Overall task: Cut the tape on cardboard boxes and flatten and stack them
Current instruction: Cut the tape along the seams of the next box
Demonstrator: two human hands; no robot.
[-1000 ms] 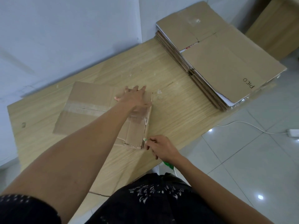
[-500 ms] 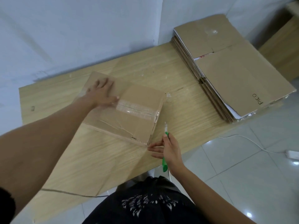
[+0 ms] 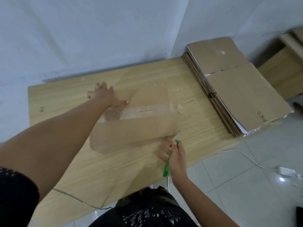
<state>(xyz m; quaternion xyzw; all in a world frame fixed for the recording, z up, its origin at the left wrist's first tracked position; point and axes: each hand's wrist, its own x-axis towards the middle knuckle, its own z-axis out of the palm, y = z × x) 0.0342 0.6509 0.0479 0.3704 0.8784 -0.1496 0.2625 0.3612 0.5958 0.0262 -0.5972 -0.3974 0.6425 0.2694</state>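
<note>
A cardboard box point(image 3: 139, 128) lies about the middle of the bench point(image 3: 65, 99), badly blurred, so its edges are hard to trace. A pale strip of tape point(image 3: 144, 111) runs across its top from left to right, with a thin dark slit along the middle of it.

The left hand point(image 3: 105, 97) lies on the far left part of the box, palm down with the fingers spread and straight, holding nothing and pressing on the cardboard at the left end of the tape. The right hand point(image 3: 176, 154) is at the near right corner of the box, close to the near edge of the bench. It grips a knife point(image 3: 167, 164) with a green handle, the pale blade end pointing up toward that corner and the handle trailing back under the palm. Some of its fingers reach out toward the box; whether they touch it I cannot tell through the blur.

A stack point(image 3: 237, 89) of flattened boxes fills the right end of the bench, from the far edge by the wall to the near right corner, with some handwritten letters on the top sheet. On the tiled floor beyond the near right corner lie a white cable point(image 3: 242, 155) and a white plug block point(image 3: 286, 171)
</note>
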